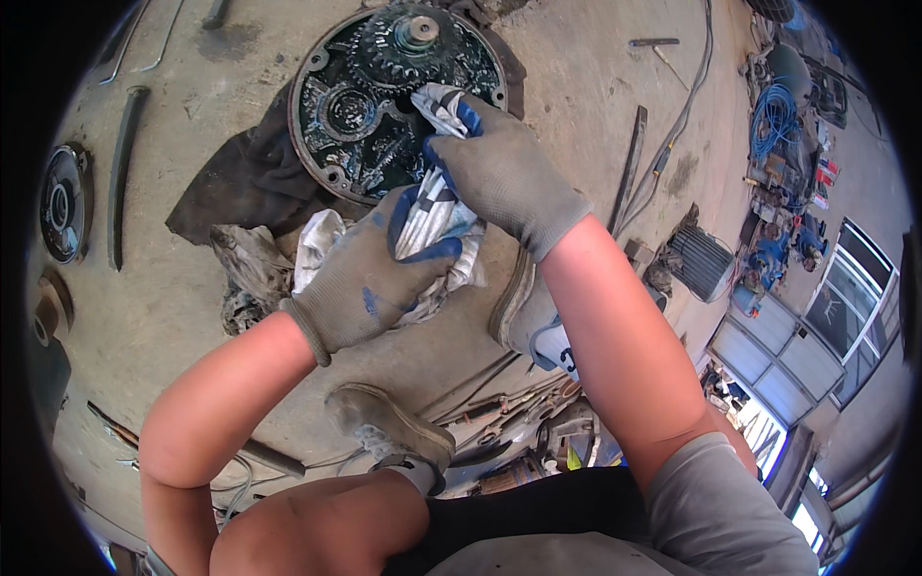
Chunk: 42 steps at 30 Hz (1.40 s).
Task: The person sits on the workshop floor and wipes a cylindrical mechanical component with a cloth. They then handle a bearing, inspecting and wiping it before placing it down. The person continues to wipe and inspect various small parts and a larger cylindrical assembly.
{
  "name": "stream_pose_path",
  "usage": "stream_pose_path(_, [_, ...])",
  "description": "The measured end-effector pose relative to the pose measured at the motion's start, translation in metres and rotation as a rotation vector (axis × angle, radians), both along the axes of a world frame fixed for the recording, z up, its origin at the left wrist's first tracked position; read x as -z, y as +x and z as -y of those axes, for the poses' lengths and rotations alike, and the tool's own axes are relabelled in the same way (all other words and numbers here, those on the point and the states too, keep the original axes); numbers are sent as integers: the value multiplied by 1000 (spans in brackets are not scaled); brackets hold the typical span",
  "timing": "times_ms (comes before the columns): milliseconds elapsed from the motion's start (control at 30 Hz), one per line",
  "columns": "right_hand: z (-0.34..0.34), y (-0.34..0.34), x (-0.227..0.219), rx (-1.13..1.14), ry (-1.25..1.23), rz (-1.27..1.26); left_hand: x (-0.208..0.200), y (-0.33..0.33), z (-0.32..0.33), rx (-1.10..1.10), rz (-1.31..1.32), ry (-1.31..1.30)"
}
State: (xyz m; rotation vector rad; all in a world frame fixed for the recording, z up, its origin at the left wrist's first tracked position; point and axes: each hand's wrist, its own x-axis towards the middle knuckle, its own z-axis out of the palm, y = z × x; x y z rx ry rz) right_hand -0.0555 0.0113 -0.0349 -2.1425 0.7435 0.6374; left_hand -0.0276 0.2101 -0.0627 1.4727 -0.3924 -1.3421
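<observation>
Both my hands wear grey gloves with blue palms. My left hand point(375, 269) is closed round the lower part of a white striped rag point(429, 223), whose loose folds hang below it. Higher up, my right hand point(504, 165) grips the same rag, and its upper end sticks out past the fingers over the rim of a gearbox housing point(303, 144). This round housing lies open on the floor, its inside dark and oily. A toothed gear point(384, 58) with a central shaft stands in its upper part. My right hand covers the housing's lower right edge.
A dark cloth point(240, 178) lies partly under the housing, beside a crumpled dirty rag point(252, 259). At left are a long bar point(125, 173) and a round metal cover point(65, 204). A hammer point(657, 48), a flat bar point(630, 158) and a finned motor point(699, 257) lie at right.
</observation>
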Motion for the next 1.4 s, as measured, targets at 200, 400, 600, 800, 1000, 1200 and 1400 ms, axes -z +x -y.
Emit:
stream_pose_path(200, [-13,-10,-4,147,6,38,0,-3,0,44,-10,34])
stream_pose_path(400, [-26,-9,-12,246,139,-63,-6,-11,-11,88,-117,96])
stream_pose_path(600, [-39,4,-7,234,110,-16,-3,-10,-17,43,-112,107])
stream_pose_path(800, [-54,3,-13,96,164,89,-4,-17,-21,58,-20,131])
stream_pose_path(1000, [-12,-48,-70,-120,262,-14,-27,-31,-22,205,-23,54])
stream_pose_path(1200, [31,-97,-142,-195,412,-236,-59,-26,-27,416,-57,58])
stream_pose_path(1400, [33,-101,-145,-500,367,-91,-104,7,-20,615,139,192])
